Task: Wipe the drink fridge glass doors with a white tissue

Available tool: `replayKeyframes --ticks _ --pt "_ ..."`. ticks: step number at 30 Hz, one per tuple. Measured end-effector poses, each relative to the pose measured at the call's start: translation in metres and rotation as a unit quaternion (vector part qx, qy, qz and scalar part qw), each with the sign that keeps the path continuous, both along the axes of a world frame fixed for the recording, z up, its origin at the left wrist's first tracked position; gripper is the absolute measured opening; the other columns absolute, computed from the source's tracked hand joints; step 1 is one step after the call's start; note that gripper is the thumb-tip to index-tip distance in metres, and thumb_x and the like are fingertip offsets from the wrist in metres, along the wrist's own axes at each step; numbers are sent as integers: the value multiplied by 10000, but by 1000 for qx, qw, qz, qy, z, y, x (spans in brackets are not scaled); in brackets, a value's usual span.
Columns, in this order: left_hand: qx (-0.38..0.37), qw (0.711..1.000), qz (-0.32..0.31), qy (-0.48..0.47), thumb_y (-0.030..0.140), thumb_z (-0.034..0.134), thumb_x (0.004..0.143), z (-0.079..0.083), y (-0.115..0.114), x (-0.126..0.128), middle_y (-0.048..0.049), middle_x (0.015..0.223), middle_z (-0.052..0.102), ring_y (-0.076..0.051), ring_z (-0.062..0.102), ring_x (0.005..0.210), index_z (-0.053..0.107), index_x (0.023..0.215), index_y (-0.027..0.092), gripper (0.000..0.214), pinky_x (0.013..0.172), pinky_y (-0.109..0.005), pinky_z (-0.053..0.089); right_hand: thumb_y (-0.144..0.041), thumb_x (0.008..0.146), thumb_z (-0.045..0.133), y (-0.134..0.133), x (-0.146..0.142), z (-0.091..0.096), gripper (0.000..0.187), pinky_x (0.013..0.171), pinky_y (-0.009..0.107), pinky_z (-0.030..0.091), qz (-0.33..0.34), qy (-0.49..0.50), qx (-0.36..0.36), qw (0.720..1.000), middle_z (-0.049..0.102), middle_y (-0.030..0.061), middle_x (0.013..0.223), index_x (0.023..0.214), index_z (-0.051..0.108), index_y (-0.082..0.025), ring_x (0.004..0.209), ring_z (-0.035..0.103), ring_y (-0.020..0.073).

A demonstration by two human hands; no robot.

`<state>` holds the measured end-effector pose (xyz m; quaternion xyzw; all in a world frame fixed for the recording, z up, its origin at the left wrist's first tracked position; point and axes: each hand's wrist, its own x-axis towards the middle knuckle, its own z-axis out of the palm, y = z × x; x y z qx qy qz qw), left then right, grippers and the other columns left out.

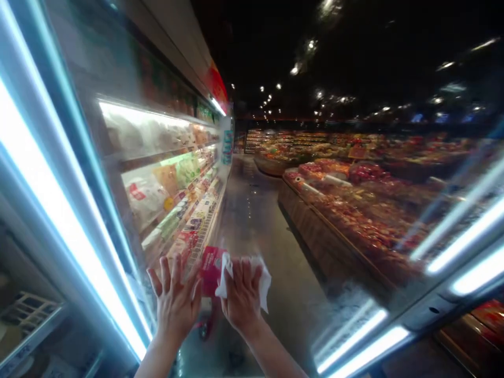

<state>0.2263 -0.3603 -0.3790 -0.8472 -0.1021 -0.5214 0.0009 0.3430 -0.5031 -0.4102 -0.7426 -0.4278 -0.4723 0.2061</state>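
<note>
My left hand (177, 299) lies with its fingers spread against what looks like a clear glass panel (342, 310). Under the fingers and palm of my right hand (242, 299) is a crumpled white wipe (265, 286), pressed to the same surface; whether it is paper or cloth I cannot tell. Between the two hands shows a pink-red printed card (210, 270). Whether that card is stuck to the glass or stands behind it is unclear.
A bright light tube (59, 210) runs down the left side. Beyond it are chilled shelves (169, 220) with packaged goods. An aisle floor (252, 210) leads away. On the right stands a long produce stand (354, 220). Light strips (354, 341) cross the lower right.
</note>
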Motion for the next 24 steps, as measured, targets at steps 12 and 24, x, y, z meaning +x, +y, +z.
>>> replayKeyframes --ticks 12,24 --pt "15 1000 18 0 97 674 845 -69 39 -22 -18 1754 56 -355 66 1607 218 1608 430 949 1296 -676 88 -260 895 559 61 -28 41 614 1257 657 210 6 34 15 999 465 115 1617 1508 538 -228 1611 144 353" --pt "-22 999 8 -22 97 647 880 -69 36 -19 -5 1760 16 -344 2 1617 179 1611 445 935 1300 -683 45 -256 878 567 59 -35 21 617 1311 521 55 35 -8 19 999 544 70 1564 1494 555 -240 1622 110 264"
